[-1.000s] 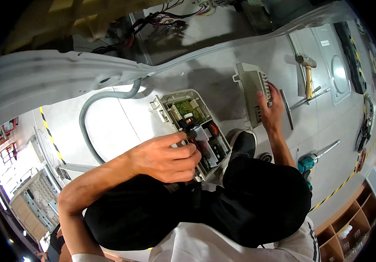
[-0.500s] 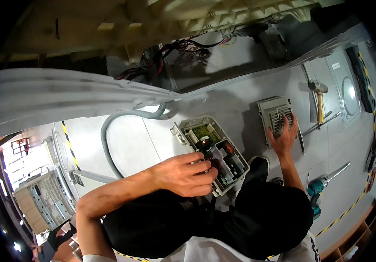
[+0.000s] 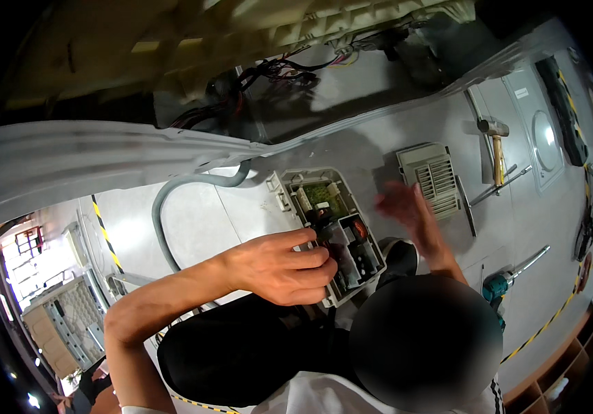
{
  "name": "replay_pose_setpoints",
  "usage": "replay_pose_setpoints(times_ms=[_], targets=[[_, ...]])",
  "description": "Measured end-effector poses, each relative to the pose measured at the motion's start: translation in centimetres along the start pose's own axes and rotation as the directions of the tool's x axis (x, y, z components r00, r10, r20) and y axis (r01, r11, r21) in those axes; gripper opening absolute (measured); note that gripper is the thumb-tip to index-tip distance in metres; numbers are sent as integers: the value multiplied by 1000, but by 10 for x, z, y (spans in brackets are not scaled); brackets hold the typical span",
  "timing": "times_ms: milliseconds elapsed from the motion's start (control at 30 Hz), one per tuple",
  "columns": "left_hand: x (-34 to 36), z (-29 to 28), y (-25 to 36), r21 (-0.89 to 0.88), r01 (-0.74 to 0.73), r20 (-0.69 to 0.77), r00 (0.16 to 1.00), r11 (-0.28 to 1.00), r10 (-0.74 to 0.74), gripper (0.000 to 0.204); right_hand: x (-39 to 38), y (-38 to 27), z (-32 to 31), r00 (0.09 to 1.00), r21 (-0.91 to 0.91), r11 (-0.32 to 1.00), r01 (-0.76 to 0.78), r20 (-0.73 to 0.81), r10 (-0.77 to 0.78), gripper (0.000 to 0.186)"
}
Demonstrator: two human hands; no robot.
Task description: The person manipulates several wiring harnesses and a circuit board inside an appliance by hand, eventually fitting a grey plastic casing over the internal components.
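On the pale floor just ahead of the knees, find an open electronics housing (image 3: 354, 205), set obliquely with its compartments facing up. Within its far part, note a green circuit board (image 3: 320, 196); nearer, note a reddish ring-shaped coil (image 3: 359, 230) among dark components. Find the left hand (image 3: 283, 268) over the housing's near left side, part-closed, with fingers curled and tips directed down at the inner parts. Cannot tell any grip or contact there, owing to hidden fingertips. Find the right hand (image 3: 412, 212) raised between the housing and a vented cover (image 3: 441, 181), blurred by motion, with thumb and fingers spread apart. See nothing in its hold; cannot confirm any contact with the cover.

Record the vented cover as lying on the floor to the right of the housing, slotted face up. Just beside its right edge, record a narrow flat strip (image 3: 467, 207). Farther right, record a wooden-handled mallet (image 3: 498, 157), lying near a metal rod-shaped tool (image 3: 502, 185). Lower on the right, log a teal-and-black power drill (image 3: 496, 286) with a long silvery attachment. Left of the housing, log a curved grey hose (image 3: 159, 214), reaching up to a light-grey sheet-metal panel (image 3: 103, 155). Beyond that panel, log a loose wiring bundle (image 3: 269, 72).
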State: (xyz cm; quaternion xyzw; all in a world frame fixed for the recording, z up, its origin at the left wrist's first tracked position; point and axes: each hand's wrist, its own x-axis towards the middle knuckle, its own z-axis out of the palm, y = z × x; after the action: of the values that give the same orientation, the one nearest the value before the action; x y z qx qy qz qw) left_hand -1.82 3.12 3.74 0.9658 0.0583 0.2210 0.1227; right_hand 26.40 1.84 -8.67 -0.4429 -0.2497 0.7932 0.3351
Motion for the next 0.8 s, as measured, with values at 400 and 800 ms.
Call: replay_pose_setpoints(times_ms=[400,800], targets=[[16,1,-18,12,67,161,985,998,-68,8,-3,23,35,976,369,919,-137,-107,189,55],[36,16,-115,171,813,245,512,557,-823,25,-60,19,-20,948,442,878,185,-316,-40,48]])
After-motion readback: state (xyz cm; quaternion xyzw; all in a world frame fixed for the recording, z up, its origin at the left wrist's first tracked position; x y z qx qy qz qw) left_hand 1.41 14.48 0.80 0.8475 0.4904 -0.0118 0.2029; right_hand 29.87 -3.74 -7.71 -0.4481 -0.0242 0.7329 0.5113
